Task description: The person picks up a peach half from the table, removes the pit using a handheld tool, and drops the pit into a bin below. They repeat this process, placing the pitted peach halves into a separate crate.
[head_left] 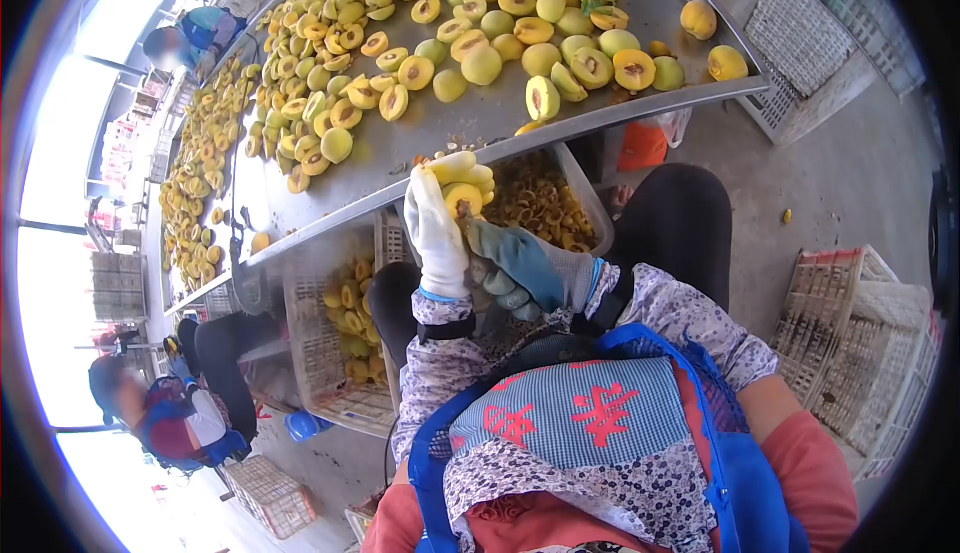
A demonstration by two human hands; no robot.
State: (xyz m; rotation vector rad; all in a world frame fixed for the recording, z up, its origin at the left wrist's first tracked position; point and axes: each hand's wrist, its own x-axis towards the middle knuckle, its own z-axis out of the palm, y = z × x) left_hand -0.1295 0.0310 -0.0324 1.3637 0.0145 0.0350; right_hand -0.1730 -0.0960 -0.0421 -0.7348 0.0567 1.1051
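My left hand (437,228), in a white glove with yellow fingers, is closed around a halved yellow peach (461,197). The peach's cut face is turned toward me, with a brown centre. Against its lower edge presses my right hand (525,271), in a grey-blue glove with the fingers curled in; whatever it holds, if anything, is hidden. Both hands are in front of the metal table's edge, above my lap. Many peach halves (415,72), some cut side up and some skin side up, lie on the metal table (440,125) beyond.
Beneath the table are a bin (585,188) of brown-orange scraps and a crate (335,393) holding yellow fruit. Stacked crates (850,343) stand at right. Two co-workers (185,423) (200,38) sit along the left side.
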